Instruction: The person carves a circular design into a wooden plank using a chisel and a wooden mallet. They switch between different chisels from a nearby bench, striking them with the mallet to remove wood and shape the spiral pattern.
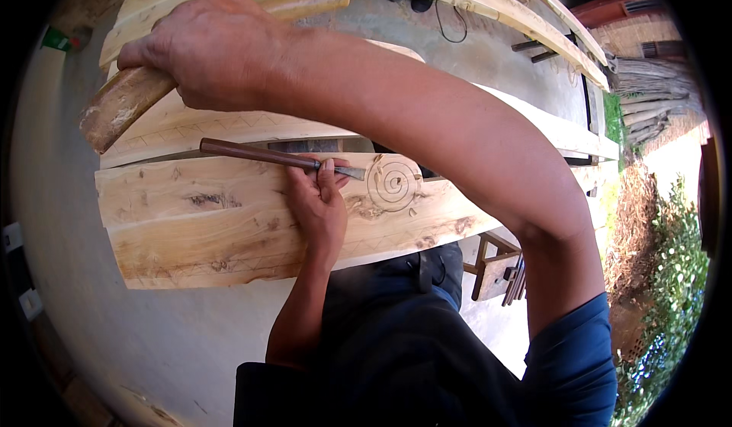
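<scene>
My left hand (319, 207) is closed around the lower part of a chisel (248, 151) with a brown handle, lying over a pale wooden plank (171, 232). The chisel's metal blade points right, its tip at the left edge of a spiral carving (393, 183) cut into the wood. A few small chips lie around the carving. Raised above the planks at the upper left, my right hand (217, 49) grips a thick, club-shaped wooden mallet (126, 108). My right forearm crosses the view and hides part of the planks behind.
More pale planks (141, 137) lie beyond the carved one, some with pencilled zigzag lines. Long timbers (488, 4) curve across the far side. A small wooden stool (492, 274) with several rod-like tools stands near my legs. Green plants (675, 297) grow at the right.
</scene>
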`<state>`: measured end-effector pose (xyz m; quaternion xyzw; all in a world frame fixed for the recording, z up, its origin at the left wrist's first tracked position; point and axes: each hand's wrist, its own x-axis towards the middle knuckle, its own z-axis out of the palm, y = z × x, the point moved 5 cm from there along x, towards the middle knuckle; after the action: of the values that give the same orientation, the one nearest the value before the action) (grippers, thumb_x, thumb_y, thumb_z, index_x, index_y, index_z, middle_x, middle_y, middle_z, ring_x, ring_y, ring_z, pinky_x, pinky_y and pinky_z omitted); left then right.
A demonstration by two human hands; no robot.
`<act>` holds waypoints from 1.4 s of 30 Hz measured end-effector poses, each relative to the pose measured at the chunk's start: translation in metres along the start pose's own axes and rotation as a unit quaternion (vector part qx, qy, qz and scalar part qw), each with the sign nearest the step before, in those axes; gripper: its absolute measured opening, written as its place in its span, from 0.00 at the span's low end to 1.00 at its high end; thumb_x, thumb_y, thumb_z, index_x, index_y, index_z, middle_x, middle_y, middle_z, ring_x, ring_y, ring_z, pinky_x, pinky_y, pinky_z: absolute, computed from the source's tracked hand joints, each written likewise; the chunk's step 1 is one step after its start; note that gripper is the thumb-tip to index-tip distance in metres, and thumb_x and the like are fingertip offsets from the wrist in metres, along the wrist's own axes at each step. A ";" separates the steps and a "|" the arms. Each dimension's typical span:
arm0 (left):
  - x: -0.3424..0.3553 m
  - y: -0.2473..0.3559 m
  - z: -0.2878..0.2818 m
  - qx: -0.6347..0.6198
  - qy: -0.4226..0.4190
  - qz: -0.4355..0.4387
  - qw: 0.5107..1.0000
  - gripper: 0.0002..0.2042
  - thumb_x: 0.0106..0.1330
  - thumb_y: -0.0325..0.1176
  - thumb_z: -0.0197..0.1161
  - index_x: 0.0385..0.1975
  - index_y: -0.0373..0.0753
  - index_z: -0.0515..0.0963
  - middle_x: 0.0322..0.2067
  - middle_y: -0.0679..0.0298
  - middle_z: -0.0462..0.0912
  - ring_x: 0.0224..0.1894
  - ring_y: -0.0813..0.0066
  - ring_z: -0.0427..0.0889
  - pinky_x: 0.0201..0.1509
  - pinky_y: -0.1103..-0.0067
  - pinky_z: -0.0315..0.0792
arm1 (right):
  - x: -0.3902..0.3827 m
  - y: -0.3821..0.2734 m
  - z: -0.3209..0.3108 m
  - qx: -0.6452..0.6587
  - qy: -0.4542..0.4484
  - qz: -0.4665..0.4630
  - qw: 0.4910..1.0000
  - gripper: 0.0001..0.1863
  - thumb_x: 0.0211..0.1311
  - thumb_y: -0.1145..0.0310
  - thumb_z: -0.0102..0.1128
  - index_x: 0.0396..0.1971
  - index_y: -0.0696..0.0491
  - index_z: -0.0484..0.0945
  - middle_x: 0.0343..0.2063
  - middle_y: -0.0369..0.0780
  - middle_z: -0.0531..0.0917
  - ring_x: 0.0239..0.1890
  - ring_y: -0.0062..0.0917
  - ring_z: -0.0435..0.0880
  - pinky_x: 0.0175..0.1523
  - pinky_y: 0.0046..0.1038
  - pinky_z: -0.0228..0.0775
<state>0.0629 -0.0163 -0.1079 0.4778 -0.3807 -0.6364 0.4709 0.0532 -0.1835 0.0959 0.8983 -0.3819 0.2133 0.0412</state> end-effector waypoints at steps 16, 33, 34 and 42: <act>0.001 -0.005 -0.001 0.011 -0.005 -0.014 1.000 0.09 0.85 0.25 0.53 0.58 0.35 0.63 0.45 0.51 0.85 0.44 0.69 0.90 0.51 0.72 0.89 | -0.003 0.013 -0.001 -0.005 0.007 0.039 0.999 0.15 0.62 0.71 0.67 0.48 0.41 0.89 0.37 0.37 0.92 0.47 0.34 0.93 0.49 0.39 0.83; 0.007 0.010 -0.009 -0.059 0.017 0.046 0.997 0.10 0.86 0.32 0.54 0.56 0.35 0.63 0.43 0.46 0.87 0.40 0.64 0.92 0.44 0.72 0.92 | -0.032 0.030 -0.023 -0.033 -0.027 0.075 0.996 0.24 0.57 0.74 0.69 0.54 0.37 0.89 0.39 0.37 0.93 0.48 0.37 0.92 0.49 0.41 0.82; 0.014 0.011 -0.011 -0.056 0.016 0.045 0.997 0.10 0.86 0.31 0.54 0.56 0.35 0.63 0.44 0.46 0.87 0.40 0.64 0.92 0.45 0.71 0.92 | -0.034 0.032 -0.022 -0.018 -0.039 0.081 0.996 0.21 0.60 0.73 0.67 0.52 0.37 0.89 0.40 0.37 0.93 0.49 0.37 0.92 0.49 0.42 0.80; 0.017 -0.006 0.000 -0.045 -0.007 0.002 0.999 0.10 0.86 0.31 0.55 0.56 0.37 0.63 0.44 0.47 0.86 0.43 0.63 0.92 0.49 0.70 0.91 | -0.042 0.030 -0.008 0.002 -0.072 0.074 0.995 0.18 0.61 0.71 0.68 0.49 0.38 0.89 0.41 0.37 0.93 0.50 0.37 0.92 0.50 0.43 0.81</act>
<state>0.0596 -0.0312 -0.1180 0.4507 -0.3558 -0.6552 0.4909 0.0033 -0.1749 0.0830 0.8808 -0.4487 0.1515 -0.0035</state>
